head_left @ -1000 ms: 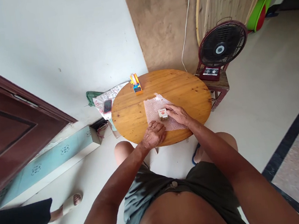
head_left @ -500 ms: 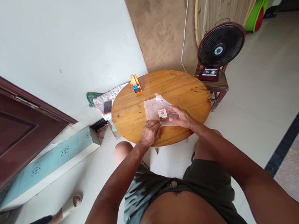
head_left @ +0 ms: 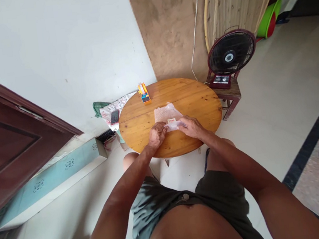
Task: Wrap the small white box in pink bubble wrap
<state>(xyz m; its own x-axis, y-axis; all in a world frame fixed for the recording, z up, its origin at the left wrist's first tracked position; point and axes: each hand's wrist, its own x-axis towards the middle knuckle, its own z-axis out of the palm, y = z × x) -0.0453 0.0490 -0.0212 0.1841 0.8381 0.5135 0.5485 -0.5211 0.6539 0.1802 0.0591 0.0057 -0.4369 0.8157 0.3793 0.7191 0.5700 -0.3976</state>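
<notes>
Left hand (head_left: 158, 134), ours: fingers curled, pinching one end of a folded flap of bubble wrap (head_left: 162, 114). Right hand (head_left: 190, 126), ours: likewise, at the flap's other end. Bubble wrap: translucent, pinkish, dimpled sheet. Small box (head_left: 171, 120): white, red-printed, between our hands, partly under the flap. Worktop (head_left: 200, 99): oval, grained wood, beneath. Tape dispenser (head_left: 144, 93): orange-and-blue, beyond our left hand.

The tabletop (head_left: 199, 101) right of the bubble wrap (head_left: 164, 113) is open; a tape dispenser (head_left: 144, 93) obstructs the far-left edge.
</notes>
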